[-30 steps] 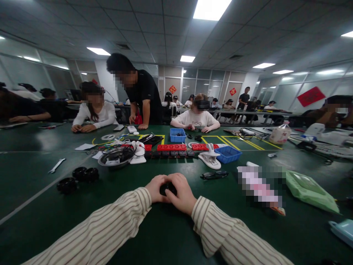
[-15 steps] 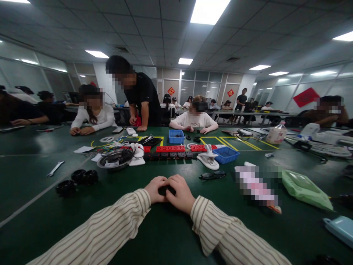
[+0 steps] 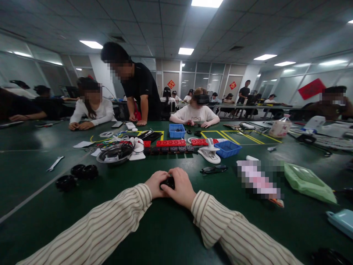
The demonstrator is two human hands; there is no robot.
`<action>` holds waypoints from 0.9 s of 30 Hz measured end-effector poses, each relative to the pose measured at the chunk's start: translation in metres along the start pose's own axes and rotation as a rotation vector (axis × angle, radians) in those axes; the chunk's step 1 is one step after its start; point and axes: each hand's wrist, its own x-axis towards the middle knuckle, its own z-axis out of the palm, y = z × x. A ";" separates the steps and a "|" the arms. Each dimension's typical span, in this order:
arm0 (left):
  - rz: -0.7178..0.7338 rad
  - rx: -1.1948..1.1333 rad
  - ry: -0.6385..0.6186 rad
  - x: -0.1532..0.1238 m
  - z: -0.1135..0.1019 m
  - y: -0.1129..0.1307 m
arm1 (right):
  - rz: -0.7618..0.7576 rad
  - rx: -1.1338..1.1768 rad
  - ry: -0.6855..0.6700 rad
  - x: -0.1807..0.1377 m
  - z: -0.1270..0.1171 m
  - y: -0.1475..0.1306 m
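Note:
Between my two hands, low over the green table, is a small glossy black rounded piece (image 3: 169,182); the fingers hide most of it and its kind is unclear. My left hand (image 3: 156,183) is curled around its left side. From the right, my right hand (image 3: 183,188) closes over it, with the thumb across its front. The fingertips of both hands meet at the far side. Several similar-looking glossy black round parts (image 3: 84,171) rest on the table to the left of my hands.
Beyond my hands lie a metal bowl of cables (image 3: 114,156), red and black socket blocks (image 3: 171,142), a white clip stand (image 3: 210,151) and a blue bin (image 3: 228,148). Glasses (image 3: 214,169) and a green packet (image 3: 309,182) lie rightward; a wrench (image 3: 55,164) lies left. People sit and stand opposite.
My right thumb has come down across the front of the black piece, and the hands have shifted slightly around it. The whole view has tilted a little downward.

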 end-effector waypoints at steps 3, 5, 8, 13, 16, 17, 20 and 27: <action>-0.021 -0.010 -0.002 0.001 -0.001 0.000 | 0.038 -0.047 -0.040 0.001 0.002 0.001; -0.024 -0.018 -0.005 0.001 -0.001 0.001 | 0.015 -0.035 -0.054 0.002 0.000 0.001; -0.025 -0.036 -0.015 0.001 -0.003 0.001 | -0.058 0.033 -0.059 0.002 -0.003 0.002; -0.034 -0.053 -0.036 0.001 -0.003 0.000 | -0.214 0.159 -0.088 -0.001 -0.005 0.002; -0.036 -0.064 -0.027 0.001 -0.002 0.000 | -0.243 0.184 -0.086 -0.002 -0.006 -0.001; -0.035 -0.063 -0.026 0.001 -0.002 0.000 | -0.242 0.178 -0.071 -0.002 -0.006 -0.002; -0.034 -0.041 -0.016 0.001 -0.001 0.001 | -0.175 0.124 -0.008 -0.002 -0.005 -0.004; -0.040 0.005 -0.024 0.001 -0.003 0.006 | 0.027 -0.021 0.000 0.001 0.000 0.002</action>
